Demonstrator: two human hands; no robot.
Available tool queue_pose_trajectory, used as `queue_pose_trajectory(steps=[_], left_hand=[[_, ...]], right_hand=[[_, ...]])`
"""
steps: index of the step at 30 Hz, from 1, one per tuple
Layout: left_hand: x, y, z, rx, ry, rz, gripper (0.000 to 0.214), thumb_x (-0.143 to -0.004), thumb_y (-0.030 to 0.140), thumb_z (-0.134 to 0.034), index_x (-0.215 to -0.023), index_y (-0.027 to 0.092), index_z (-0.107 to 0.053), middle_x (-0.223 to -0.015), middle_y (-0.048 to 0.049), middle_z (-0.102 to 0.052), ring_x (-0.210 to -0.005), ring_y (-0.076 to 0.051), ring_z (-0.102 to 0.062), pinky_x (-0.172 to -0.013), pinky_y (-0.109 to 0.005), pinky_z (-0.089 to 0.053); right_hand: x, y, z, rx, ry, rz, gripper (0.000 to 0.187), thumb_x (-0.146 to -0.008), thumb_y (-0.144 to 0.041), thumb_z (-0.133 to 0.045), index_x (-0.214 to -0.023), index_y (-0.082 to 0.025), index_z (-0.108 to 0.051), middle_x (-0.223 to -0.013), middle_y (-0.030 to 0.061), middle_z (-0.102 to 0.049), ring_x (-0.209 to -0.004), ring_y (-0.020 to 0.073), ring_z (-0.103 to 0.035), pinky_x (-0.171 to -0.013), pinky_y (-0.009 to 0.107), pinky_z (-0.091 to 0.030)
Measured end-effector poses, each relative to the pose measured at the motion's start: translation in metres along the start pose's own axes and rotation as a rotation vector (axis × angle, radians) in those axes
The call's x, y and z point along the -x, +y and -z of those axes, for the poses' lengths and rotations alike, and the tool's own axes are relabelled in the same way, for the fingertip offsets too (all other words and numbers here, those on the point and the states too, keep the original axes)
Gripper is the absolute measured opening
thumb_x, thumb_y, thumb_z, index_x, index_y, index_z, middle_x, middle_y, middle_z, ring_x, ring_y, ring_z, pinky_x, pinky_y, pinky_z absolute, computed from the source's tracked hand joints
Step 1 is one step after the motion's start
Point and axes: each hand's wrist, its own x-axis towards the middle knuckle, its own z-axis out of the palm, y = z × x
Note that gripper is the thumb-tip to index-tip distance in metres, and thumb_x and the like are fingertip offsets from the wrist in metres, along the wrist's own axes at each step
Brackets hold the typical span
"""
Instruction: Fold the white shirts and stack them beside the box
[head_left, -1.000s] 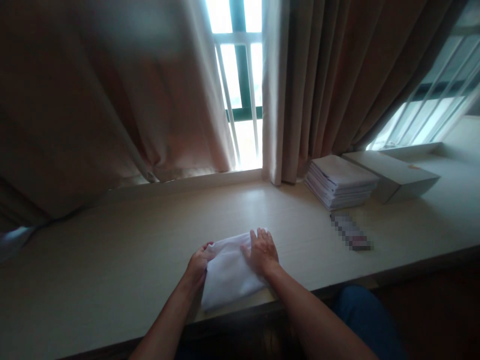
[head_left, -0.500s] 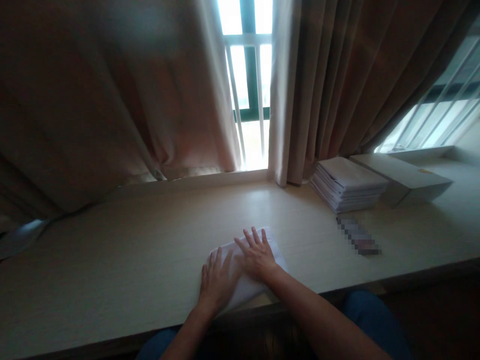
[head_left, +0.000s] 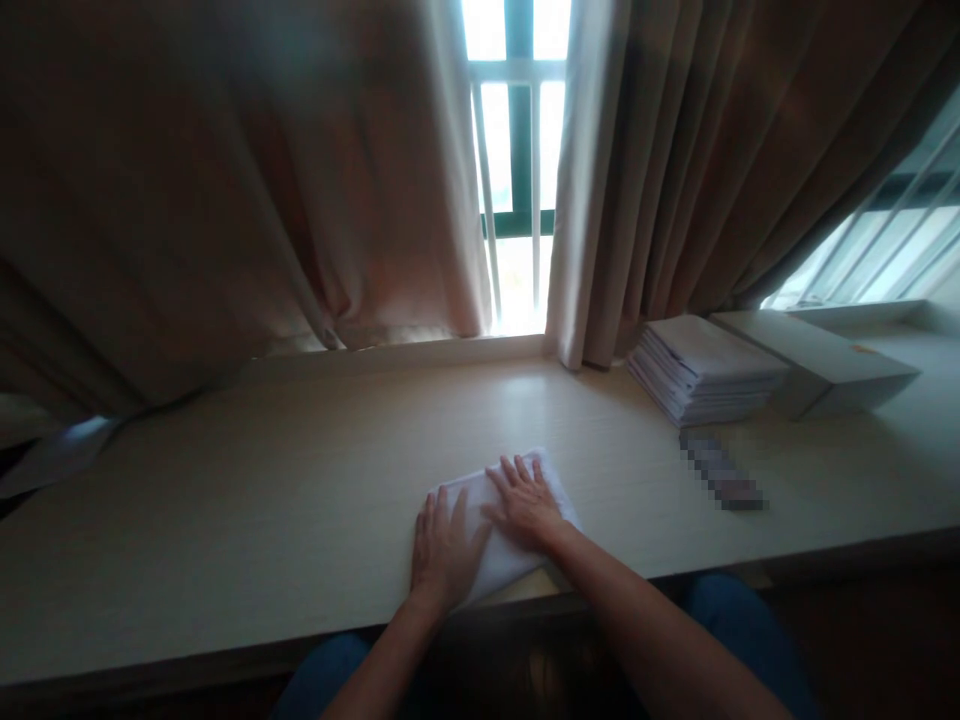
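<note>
A folded white cloth (head_left: 504,572) lies flat near the front edge of the pale desk (head_left: 285,520). My left hand (head_left: 445,548) rests palm down on its left part, fingers stretched and thumb apart. On the cloth's right part lies my right hand (head_left: 525,505), also palm down with its fingers spread. Both hands press on the cloth from above without gripping it. Parts of the cloth are hidden beneath the palms.
A stack of folded white cloths (head_left: 705,368) stands at the back right, beside a pale box (head_left: 821,360). In front of the stack lies a pixelated flat object (head_left: 721,470). Brown curtains (head_left: 375,180) hang behind the desk, partly covering a window (head_left: 517,150).
The view has shifted slightly, so the scene sits a little further right. My left hand's fingers have drawn a bit closer together; both hands stay on the cloth.
</note>
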Motion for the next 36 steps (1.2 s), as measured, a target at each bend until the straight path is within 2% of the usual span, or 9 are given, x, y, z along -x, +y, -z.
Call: queue_pose_trajectory(steps=[6, 10, 13, 16, 20, 25, 29, 32, 36], left_hand=[[0.037, -0.009, 0.023, 0.055, 0.111, -0.382, 0.044, -0.088, 0.034, -0.051, -0.129, 0.019, -0.054, -0.135, -0.0140, -0.053, -0.134, -0.030, -0.038, -0.111, -0.050, -0.028], [0.076, -0.011, 0.028, 0.010, 0.019, -0.482, 0.061, -0.083, 0.026, -0.058, -0.141, 0.023, -0.041, -0.148, -0.0122, -0.039, -0.138, -0.034, -0.030, -0.110, -0.051, -0.031], [0.089, -0.017, 0.028, -0.098, 0.047, -0.511, 0.069, -0.082, 0.005, -0.049, -0.144, 0.030, -0.035, -0.151, -0.0082, -0.034, -0.139, -0.031, -0.030, -0.107, -0.046, -0.036], [0.091, -0.027, 0.031, -0.130, 0.068, -0.632, 0.067, -0.083, 0.001, -0.043, -0.143, 0.031, -0.038, -0.144, -0.0057, -0.046, -0.129, -0.025, -0.045, -0.099, -0.036, -0.044], [0.091, -0.038, 0.047, 0.078, 0.043, -0.700, 0.055, -0.084, 0.004, -0.041, -0.134, 0.023, -0.049, -0.125, -0.0067, -0.063, -0.108, -0.020, -0.060, -0.095, -0.035, -0.046], [0.061, -0.026, 0.095, 0.568, -0.036, -0.270, 0.031, -0.084, 0.019, -0.052, -0.113, 0.024, -0.060, -0.102, -0.0036, -0.069, -0.095, -0.018, -0.063, -0.084, -0.029, -0.050], [0.008, -0.005, 0.131, 1.007, -0.212, 0.176, 0.033, -0.084, 0.039, -0.056, -0.112, 0.022, -0.057, -0.090, -0.0021, -0.069, -0.080, -0.017, -0.065, -0.066, -0.025, -0.051], [-0.024, 0.006, 0.122, 1.163, -0.330, 0.375, 0.045, -0.082, 0.046, -0.054, -0.116, 0.017, -0.055, -0.086, -0.0047, -0.069, -0.069, -0.018, -0.064, -0.060, -0.027, -0.050], [-0.040, 0.007, 0.074, 1.024, -0.376, 0.500, 0.047, -0.076, 0.047, -0.052, -0.107, 0.013, -0.062, -0.088, -0.0086, -0.071, -0.072, -0.020, -0.065, -0.062, -0.029, -0.050]], right_hand=[[0.087, 0.024, 0.035, 0.045, 0.102, 0.173, 0.064, -0.088, -0.054, -0.049, -0.141, -0.019, -0.041, -0.151, 0.0117, -0.033, -0.142, 0.0269, -0.020, -0.116, 0.050, -0.010], [0.138, 0.052, 0.024, 0.131, 0.035, 0.236, 0.075, -0.080, -0.038, -0.065, -0.145, -0.018, -0.034, -0.153, 0.0126, -0.028, -0.142, 0.0296, -0.020, -0.113, 0.048, -0.025], [0.154, 0.060, 0.003, 0.218, 0.151, 0.263, 0.058, -0.084, -0.011, -0.054, -0.140, -0.017, -0.042, -0.147, 0.0135, -0.039, -0.138, 0.0277, -0.030, -0.107, 0.044, -0.035], [0.165, 0.057, -0.004, 0.214, 0.253, 0.341, 0.046, -0.087, -0.007, -0.048, -0.131, -0.018, -0.051, -0.133, 0.0121, -0.055, -0.124, 0.0253, -0.048, -0.098, 0.040, -0.043], [0.179, 0.047, 0.024, -0.009, 0.298, 0.356, 0.035, -0.083, -0.010, -0.049, -0.116, -0.019, -0.058, -0.112, 0.0086, -0.066, -0.104, 0.0218, -0.058, -0.090, 0.039, -0.046], [0.157, 0.035, 0.103, -0.532, 0.415, 0.018, 0.026, -0.077, -0.020, -0.060, -0.103, -0.021, -0.060, -0.096, 0.0053, -0.066, -0.093, 0.0210, -0.060, -0.087, 0.036, -0.047], [0.116, 0.041, 0.141, -0.986, 0.226, -0.279, 0.041, -0.079, -0.042, -0.064, -0.112, -0.019, -0.056, -0.088, 0.0034, -0.067, -0.075, 0.0181, -0.062, -0.063, 0.026, -0.049], [0.085, 0.057, 0.129, -1.053, 0.109, -0.463, 0.043, -0.079, -0.046, -0.062, -0.110, -0.016, -0.058, -0.089, 0.0053, -0.069, -0.071, 0.0180, -0.063, -0.056, 0.025, -0.047], [0.057, 0.082, 0.080, -0.753, 0.033, -0.619, 0.030, -0.075, -0.040, -0.062, -0.085, -0.011, -0.065, -0.080, 0.0074, -0.069, -0.070, 0.0188, -0.063, -0.056, 0.024, -0.045]])
